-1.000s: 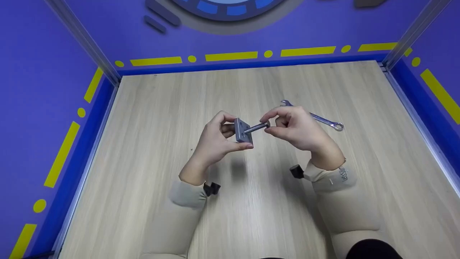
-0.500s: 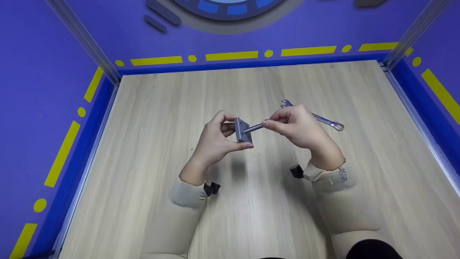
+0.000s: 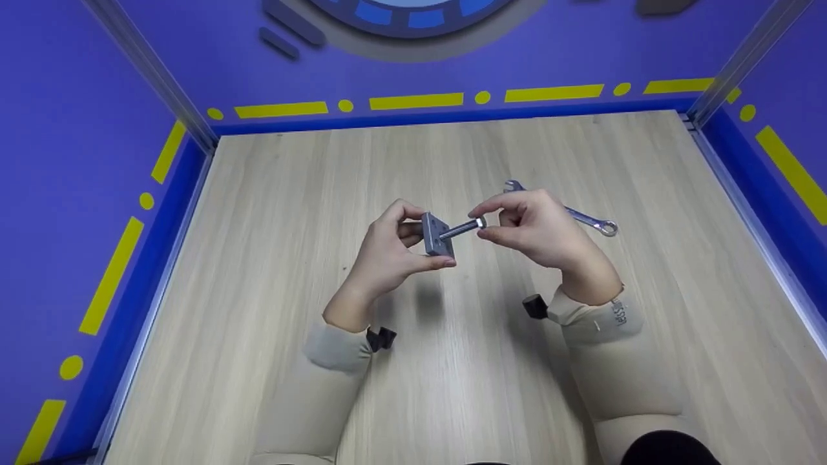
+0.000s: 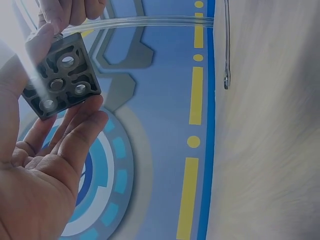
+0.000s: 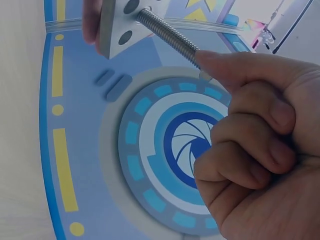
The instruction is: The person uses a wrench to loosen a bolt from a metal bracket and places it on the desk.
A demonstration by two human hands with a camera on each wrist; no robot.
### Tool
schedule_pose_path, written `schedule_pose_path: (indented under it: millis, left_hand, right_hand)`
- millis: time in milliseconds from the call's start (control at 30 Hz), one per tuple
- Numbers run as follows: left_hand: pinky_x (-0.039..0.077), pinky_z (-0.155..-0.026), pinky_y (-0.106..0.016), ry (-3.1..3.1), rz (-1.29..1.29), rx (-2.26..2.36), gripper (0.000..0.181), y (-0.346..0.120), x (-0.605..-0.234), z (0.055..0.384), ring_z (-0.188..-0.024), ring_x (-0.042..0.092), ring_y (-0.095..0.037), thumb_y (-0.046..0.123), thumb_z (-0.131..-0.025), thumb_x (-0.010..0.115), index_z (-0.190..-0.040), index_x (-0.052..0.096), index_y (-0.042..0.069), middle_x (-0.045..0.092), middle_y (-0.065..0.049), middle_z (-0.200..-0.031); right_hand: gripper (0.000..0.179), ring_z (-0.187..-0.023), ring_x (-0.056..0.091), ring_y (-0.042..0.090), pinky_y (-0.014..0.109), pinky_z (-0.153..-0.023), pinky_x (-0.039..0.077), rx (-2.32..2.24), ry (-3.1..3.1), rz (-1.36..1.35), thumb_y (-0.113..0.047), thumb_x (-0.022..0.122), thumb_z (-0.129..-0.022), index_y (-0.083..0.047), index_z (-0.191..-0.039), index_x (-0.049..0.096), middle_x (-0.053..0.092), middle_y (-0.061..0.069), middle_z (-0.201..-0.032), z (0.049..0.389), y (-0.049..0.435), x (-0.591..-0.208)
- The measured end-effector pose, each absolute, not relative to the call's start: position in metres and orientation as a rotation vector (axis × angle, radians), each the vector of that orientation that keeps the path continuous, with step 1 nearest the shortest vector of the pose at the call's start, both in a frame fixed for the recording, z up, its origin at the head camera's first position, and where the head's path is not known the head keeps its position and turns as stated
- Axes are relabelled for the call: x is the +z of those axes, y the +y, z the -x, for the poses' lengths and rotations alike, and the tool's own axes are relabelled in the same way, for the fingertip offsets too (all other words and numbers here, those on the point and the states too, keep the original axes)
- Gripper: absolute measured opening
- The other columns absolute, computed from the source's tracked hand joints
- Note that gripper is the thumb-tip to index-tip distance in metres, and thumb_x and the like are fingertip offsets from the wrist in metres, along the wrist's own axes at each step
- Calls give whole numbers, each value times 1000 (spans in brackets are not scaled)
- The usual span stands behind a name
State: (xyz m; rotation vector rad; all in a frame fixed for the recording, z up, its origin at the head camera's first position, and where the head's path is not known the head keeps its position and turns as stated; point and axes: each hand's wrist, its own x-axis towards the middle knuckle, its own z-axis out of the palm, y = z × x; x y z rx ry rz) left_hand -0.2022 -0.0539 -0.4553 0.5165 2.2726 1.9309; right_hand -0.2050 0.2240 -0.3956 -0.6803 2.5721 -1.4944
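My left hand (image 3: pixel 381 255) holds a square grey metal plate (image 3: pixel 437 236) by its edges, above the table. In the left wrist view, the plate's ribbed back (image 4: pixel 75 70) shows round holes near its corners, and the bolt's tip (image 4: pixel 57 84) fills the middle hole. A long threaded bolt (image 3: pixel 459 230) sticks out of the plate's flat face towards my right hand (image 3: pixel 543 232). Thumb and forefinger of that hand pinch the bolt's head, while the other fingers curl into the palm, as the right wrist view shows. The thumb (image 5: pixel 220 65) covers most of the head there.
A combination wrench (image 3: pixel 591 221) lies on the wooden table (image 3: pixel 291 271) behind my right hand, its middle partly hidden. Blue panels (image 3: pixel 155 71) with yellow marks enclose the back and both sides of the table.
My right fingers closed over the bolt's head half a second ago, hiding it, and have since shifted round so the head shows again. Left hand and plate stay put.
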Motion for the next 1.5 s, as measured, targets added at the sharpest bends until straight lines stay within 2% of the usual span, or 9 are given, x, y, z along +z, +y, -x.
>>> schedule_pose_path:
  millis: [133, 233, 333, 433, 733, 933, 1200, 1433, 1500]
  left_hand:
    - [67, -113, -34, 2248, -509, 1943, 78, -53, -456, 203, -129, 80, -25, 13, -76, 108, -137, 60, 6, 75, -12, -139]
    - [67, -113, -35, 2236, -503, 1961, 79, -53, -456, 203, -129, 80, -27, 10, -74, 109, -136, 60, 5, 75, -14, -138]
    - [67, -112, -34, 2250, -505, 1961, 78, -53, -455, 203, -129, 80, -27, 9, -74, 109, -135, 60, 4, 75, -14, -137]
    - [67, -112, -33, 2278, -508, 1945, 78, -53, -454, 202, -129, 80, -26, 11, -74, 109, -135, 60, 4, 75, -13, -137]
    - [66, -113, -32, 2316, -512, 1910, 78, -56, -454, 201, -129, 80, -23, 13, -75, 108, -136, 60, 6, 75, -10, -136]
    - [66, -115, -33, 2295, -510, 1898, 78, -58, -455, 202, -128, 80, -20, 16, -76, 108, -137, 60, 8, 75, -8, -138]
    - [67, -114, -37, 2258, -507, 1900, 79, -57, -456, 204, -127, 80, -23, 16, -76, 109, -137, 60, 8, 74, -11, -139]
    - [66, -114, -34, 2220, -499, 1927, 79, -57, -456, 203, -129, 79, -25, 14, -76, 108, -138, 60, 7, 72, -13, -142]
    - [66, -115, -34, 2224, -497, 1931, 79, -56, -455, 203, -129, 79, -25, 13, -76, 108, -139, 60, 7, 72, -13, -142]
  right_hand:
    - [36, -61, 42, 7, 22, -54, 36, -1384, 2637, 604, -24, 88, -101, -14, -135, 82, 51, -7, -69, 208, 223, -395]
    - [29, -64, 44, 12, 25, -55, 35, -1312, 2691, 514, -40, 80, -108, -13, -115, 87, 51, -7, -70, 209, 219, -394]
    - [44, -63, 42, 13, 25, -53, 31, -1285, 2701, 440, -46, 72, -112, -10, -90, 84, 48, -8, -66, 210, 215, -394]
    - [48, -58, 37, 11, 24, -50, 26, -1296, 2691, 420, -45, 71, -113, -9, -84, 82, 44, -9, -61, 209, 213, -395]
    - [22, -55, 36, 3, 20, -49, 27, -1390, 2622, 544, -27, 84, -105, -5, -107, 86, 48, -11, -62, 207, 215, -394]
    - [20, -50, 32, 1, 16, -47, 22, -1465, 2558, 609, -13, 86, -102, -3, -118, 82, 43, -12, -60, 205, 219, -395]
    - [22, -53, 34, 2, 16, -50, 26, -1474, 2547, 751, -2, 85, -99, -4, -120, 82, 42, -10, -62, 205, 225, -398]
    - [33, -54, 34, 2, 17, -49, 27, -1502, 2558, 743, -7, 88, -98, -6, -130, 82, 44, -10, -63, 207, 227, -398]
    - [27, -55, 35, 3, 18, -49, 28, -1503, 2591, 672, -14, 87, -101, -6, -126, 84, 45, -10, -62, 209, 227, -398]
